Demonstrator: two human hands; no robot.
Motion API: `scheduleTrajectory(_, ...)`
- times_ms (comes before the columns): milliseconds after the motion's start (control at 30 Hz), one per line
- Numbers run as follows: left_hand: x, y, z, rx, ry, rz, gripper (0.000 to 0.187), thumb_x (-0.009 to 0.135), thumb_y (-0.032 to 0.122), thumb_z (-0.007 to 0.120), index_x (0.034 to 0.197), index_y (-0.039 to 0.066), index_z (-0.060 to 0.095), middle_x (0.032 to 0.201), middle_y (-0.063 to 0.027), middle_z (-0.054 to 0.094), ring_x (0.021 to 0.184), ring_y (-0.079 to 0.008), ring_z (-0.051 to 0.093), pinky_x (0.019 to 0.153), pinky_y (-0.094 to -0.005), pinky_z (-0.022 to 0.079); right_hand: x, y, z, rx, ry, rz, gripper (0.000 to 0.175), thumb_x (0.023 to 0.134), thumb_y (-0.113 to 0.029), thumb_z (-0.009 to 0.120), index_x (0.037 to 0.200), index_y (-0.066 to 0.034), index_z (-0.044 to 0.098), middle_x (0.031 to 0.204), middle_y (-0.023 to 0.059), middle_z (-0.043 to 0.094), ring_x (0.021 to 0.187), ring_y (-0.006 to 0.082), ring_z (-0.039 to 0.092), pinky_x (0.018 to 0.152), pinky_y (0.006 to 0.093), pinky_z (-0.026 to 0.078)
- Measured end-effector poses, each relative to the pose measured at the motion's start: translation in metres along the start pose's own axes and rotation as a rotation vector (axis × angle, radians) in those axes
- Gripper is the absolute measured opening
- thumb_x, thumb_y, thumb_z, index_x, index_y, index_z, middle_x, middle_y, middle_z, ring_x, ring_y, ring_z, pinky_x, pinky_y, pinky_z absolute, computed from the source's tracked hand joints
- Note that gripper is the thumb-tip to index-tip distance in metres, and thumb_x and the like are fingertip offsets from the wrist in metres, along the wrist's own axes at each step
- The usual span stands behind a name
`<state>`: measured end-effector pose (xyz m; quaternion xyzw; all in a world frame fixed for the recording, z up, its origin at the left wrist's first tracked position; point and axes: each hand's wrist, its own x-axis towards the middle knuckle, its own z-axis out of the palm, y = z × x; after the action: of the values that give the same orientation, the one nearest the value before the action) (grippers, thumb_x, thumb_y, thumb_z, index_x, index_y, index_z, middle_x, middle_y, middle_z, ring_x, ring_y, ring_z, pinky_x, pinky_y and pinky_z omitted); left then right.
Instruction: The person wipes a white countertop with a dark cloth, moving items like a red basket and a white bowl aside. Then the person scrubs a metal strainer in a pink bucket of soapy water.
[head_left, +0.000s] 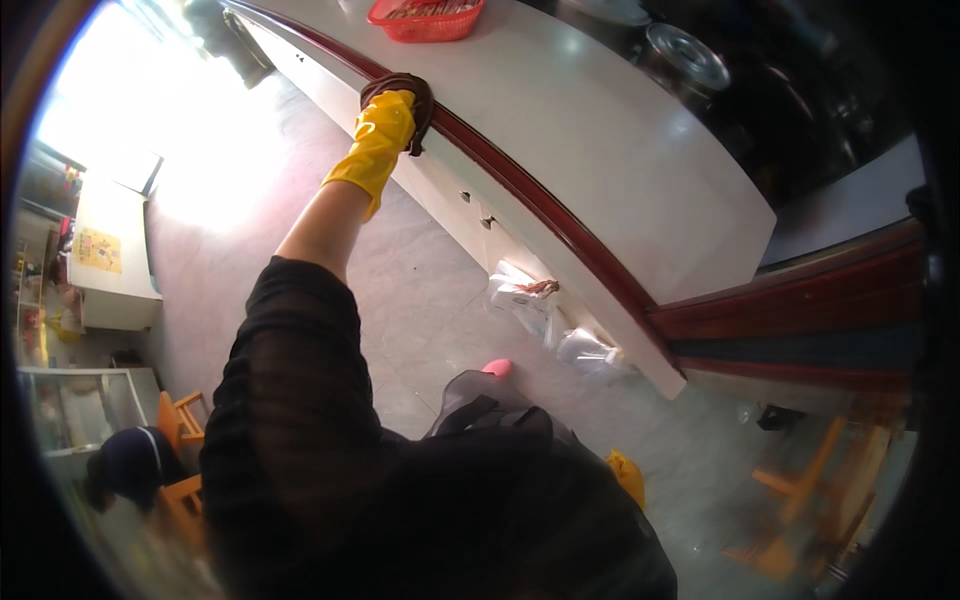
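Note:
My left hand (386, 124), in a yellow rubber glove, grips a dark brown cloth (426, 97). The cloth is pressed over the dark red edge trim (517, 184) of a white counter (600, 157). Low at my right side, part of my right hand (627, 478) shows in a matching yellow glove. Most of it is hidden behind my dark clothing, so its fingers cannot be made out.
A red plastic basket (427, 21) stands on the counter, with a lidded metal pot (686, 56) beyond. Plastic bags (525, 296) hang at the cabinet front. Orange wooden chairs (799, 480) stand at right. A person (139, 465) is at lower left, near a white table (112, 240).

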<state>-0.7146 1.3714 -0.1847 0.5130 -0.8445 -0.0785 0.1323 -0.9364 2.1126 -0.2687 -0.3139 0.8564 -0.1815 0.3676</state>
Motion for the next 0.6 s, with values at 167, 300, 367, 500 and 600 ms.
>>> scheduleTrajectory(167,-0.082,0.142,-0.049,0.413,-0.209,0.249,0.025,0.059,0.014,0.089,0.081,0.007,0.080,0.088,-0.0156,0.075,0.089,-0.0330,0.075,0.079,-0.0426,0.060,0.011,0.015,-0.022,0.043,0.017,-0.122,0.033,0.104,-0.027,0.054,0.100,0.0034,0.064,0.095,0.0273,0.067,0.089,0.0493,0.060,0.076,0.0480,0.051)
scheduleTrajectory(300,-0.168,0.270,-0.061,0.476,-0.340,0.283,0.042,0.050,0.029,0.099,0.084,0.013,0.081,0.088,-0.0105,0.074,0.094,-0.0249,0.073,0.083,-0.0371,0.059,0.017,0.041,-0.053,0.101,0.033,-0.162,0.032,0.104,-0.027,0.054,0.093,0.0027,0.060,0.089,0.0281,0.062,0.081,0.0503,0.054,0.070,0.0486,0.048)
scheduleTrajectory(367,-0.208,0.312,-0.038,0.389,-0.303,0.315,0.035,0.058,0.027,0.095,0.085,0.012,0.079,0.089,-0.0098,0.074,0.093,-0.0252,0.073,0.083,-0.0362,0.058,0.016,0.064,-0.070,0.076,0.013,-0.180,0.032,0.104,-0.027,0.055,0.093,0.0025,0.061,0.090,0.0276,0.063,0.083,0.0501,0.056,0.071,0.0487,0.048)
scheduleTrajectory(500,-0.253,0.330,0.030,-0.080,-0.079,0.421,0.021,0.075,0.021,0.086,0.088,0.009,0.075,0.092,-0.0086,0.073,0.091,-0.0256,0.071,0.083,-0.0344,0.057,0.013,0.120,-0.101,0.024,0.011,-0.218,0.032,0.104,-0.027,0.055,0.093,0.0023,0.062,0.092,0.0271,0.065,0.085,0.0496,0.057,0.073,0.0486,0.049)
scheduleTrajectory(600,-0.263,0.317,0.070,-0.441,0.105,0.506,0.016,0.080,0.017,0.081,0.088,0.008,0.072,0.091,-0.0081,0.071,0.088,-0.0265,0.070,0.081,-0.0333,0.056,0.016,0.160,-0.116,-0.023,-0.008,-0.246,0.032,0.104,-0.027,0.055,0.094,0.0022,0.063,0.093,0.0267,0.066,0.087,0.0493,0.058,0.074,0.0486,0.049)
